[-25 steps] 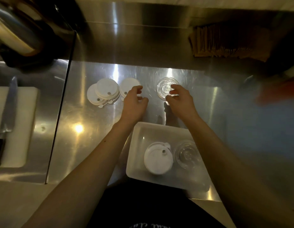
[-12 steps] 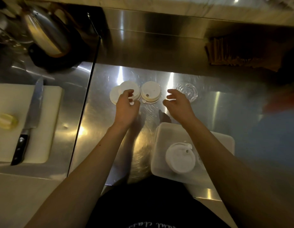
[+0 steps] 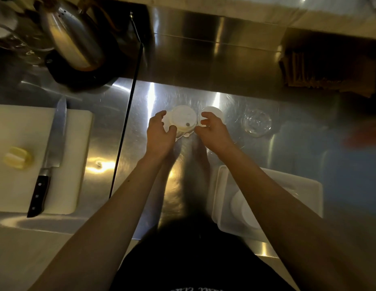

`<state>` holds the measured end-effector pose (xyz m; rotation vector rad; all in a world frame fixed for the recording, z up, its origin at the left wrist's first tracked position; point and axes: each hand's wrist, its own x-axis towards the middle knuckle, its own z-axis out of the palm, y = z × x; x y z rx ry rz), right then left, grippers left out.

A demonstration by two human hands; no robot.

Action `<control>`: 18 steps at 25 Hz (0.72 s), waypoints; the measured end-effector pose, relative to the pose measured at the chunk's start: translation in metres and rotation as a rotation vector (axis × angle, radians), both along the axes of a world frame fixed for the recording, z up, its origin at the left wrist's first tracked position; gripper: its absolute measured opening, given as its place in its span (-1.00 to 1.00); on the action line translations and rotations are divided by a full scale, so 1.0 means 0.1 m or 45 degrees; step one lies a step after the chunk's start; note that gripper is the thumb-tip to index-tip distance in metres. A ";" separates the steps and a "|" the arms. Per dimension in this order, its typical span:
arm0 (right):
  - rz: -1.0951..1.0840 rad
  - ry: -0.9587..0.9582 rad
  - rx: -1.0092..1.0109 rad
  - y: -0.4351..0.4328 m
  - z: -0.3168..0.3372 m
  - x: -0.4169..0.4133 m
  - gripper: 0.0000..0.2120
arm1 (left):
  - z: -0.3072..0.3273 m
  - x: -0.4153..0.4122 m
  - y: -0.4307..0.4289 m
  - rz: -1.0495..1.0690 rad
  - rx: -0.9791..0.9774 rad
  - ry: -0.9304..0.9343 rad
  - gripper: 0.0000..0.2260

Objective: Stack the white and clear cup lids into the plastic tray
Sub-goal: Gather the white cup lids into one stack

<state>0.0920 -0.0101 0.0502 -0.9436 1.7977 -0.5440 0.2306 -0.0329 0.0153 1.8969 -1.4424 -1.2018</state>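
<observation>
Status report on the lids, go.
Left hand gripping white lid stack. Right hand on second white lid. Clear lid untouched. Tray path open.

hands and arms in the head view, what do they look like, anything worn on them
Both forearms are bare with no sleeves in view. The left hand and right hand wear no gloves; no rings, watch or bands are visible. A dark garment with pale lettering covers the torso below.

Bare steel counter [image 3: 235,101] behind white lids [image 3: 182,118] — clear lid [image 3: 256,122] rightward
</observation>
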 end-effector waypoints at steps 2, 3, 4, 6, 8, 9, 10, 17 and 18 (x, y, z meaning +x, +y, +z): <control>-0.006 0.007 0.015 -0.06 -0.03 0.06 -0.58 | -0.05 0.03 -0.08 -0.009 0.020 0.004 -0.55; -0.002 0.019 0.017 -0.10 -0.06 0.09 -0.59 | -0.07 0.04 -0.11 -0.016 0.024 0.004 -0.54; 0.007 0.037 0.016 -0.12 -0.08 0.12 -0.60 | -0.09 0.04 -0.13 -0.027 0.026 -0.003 -0.54; 0.004 0.068 0.021 -0.19 -0.14 0.17 -0.57 | -0.13 0.03 -0.20 -0.050 0.039 -0.018 -0.55; 0.011 0.099 0.029 -0.23 -0.19 0.20 -0.55 | -0.17 0.02 -0.25 -0.067 0.059 -0.004 -0.55; 0.012 0.110 0.041 -0.24 -0.20 0.20 -0.54 | -0.19 0.02 -0.27 -0.070 0.066 0.007 -0.55; 0.012 0.120 0.054 -0.25 -0.21 0.20 -0.53 | -0.21 0.01 -0.27 -0.073 0.072 0.015 -0.55; -0.010 0.153 0.052 -0.28 -0.30 0.22 -0.53 | -0.24 -0.03 -0.27 -0.094 0.115 0.052 -0.55; -0.021 0.142 0.055 -0.29 -0.31 0.22 -0.53 | -0.24 -0.04 -0.26 -0.090 0.117 0.060 -0.55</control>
